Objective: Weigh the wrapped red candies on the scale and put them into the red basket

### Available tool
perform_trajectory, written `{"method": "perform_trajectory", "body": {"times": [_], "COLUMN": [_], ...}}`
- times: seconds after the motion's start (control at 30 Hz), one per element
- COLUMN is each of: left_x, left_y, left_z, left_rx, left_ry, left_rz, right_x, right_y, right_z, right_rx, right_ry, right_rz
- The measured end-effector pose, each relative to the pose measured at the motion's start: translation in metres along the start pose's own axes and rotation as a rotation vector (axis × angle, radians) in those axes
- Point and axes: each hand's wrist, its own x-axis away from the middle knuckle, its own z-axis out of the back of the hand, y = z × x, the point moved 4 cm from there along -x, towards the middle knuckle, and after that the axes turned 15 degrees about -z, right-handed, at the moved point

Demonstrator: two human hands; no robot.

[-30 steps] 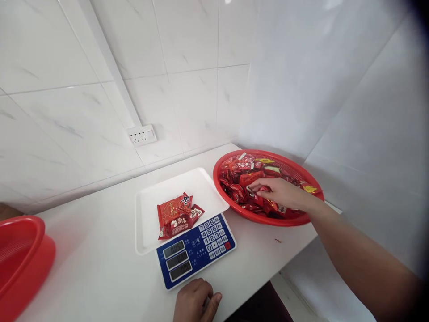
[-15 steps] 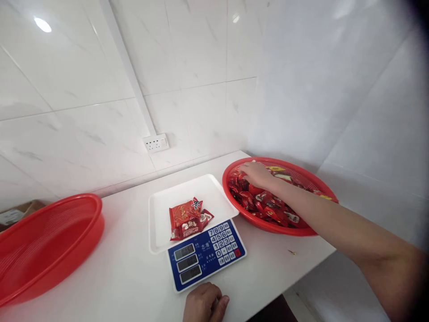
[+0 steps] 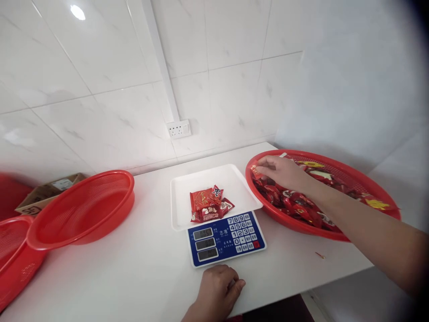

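Note:
My right hand is over the left side of a red plastic basket, its fingers closed on a small red wrapped packet. Below it the basket holds many shiny red packets, with a few yellow ones among them. In front of the scale, my left hand rests on the table, fingers curled in and nothing visible in them. Several red packets lie in a pile on the white tray of the blue-and-white digital scale. The lit figures on its displays are too faint to read surely.
Two more red baskets stand at the left, one with a bare inside and one cut off by the view edge. Behind them is a cardboard box. A tiny scrap lies on the white table. A socket is on the tiled wall.
The view has swung left, showing more baskets. My right hand has drawn back among the packets and now shows a red one in its fingers. My left hand stays curled by the scale.

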Motion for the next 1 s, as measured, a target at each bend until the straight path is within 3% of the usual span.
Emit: {"method": "perform_trajectory", "body": {"times": [0.13,0.3,0.47,0.63,0.73,0.83,1.0], "left_x": [-0.001,0.000,0.001,0.000,0.000,-0.001,-0.001], "left_y": [0.003,0.003,0.002,0.003,0.004,0.005,0.006], "left_z": [0.004,0.004,0.004,0.003,0.004,0.004,0.004], "left_rx": [-0.013,-0.012,-0.004,-0.013,-0.024,-0.044,-0.067], "left_ry": [-0.042,-0.076,-0.092,-0.125,-0.142,-0.156,-0.178], "left_rz": [0.014,0.008,0.000,-0.007,-0.020,-0.033,-0.046], "right_x": [0.022,0.042,0.074,0.123,0.149,0.170,0.188], "right_y": [-0.030,-0.046,-0.027,0.021,0.056,0.075,0.065], "right_z": [-0.031,-0.068,-0.079,-0.078,-0.097,-0.124,-0.153], "right_rx": [-0.123,-0.039,-0.114,-0.204,-0.223,-0.234,-0.232], "right_ry": [-0.183,-0.179,-0.051,0.150,0.061,-0.137,-0.396], "right_rz": [0.102,0.194,0.198,0.090,-0.033,-0.142,-0.107]}}
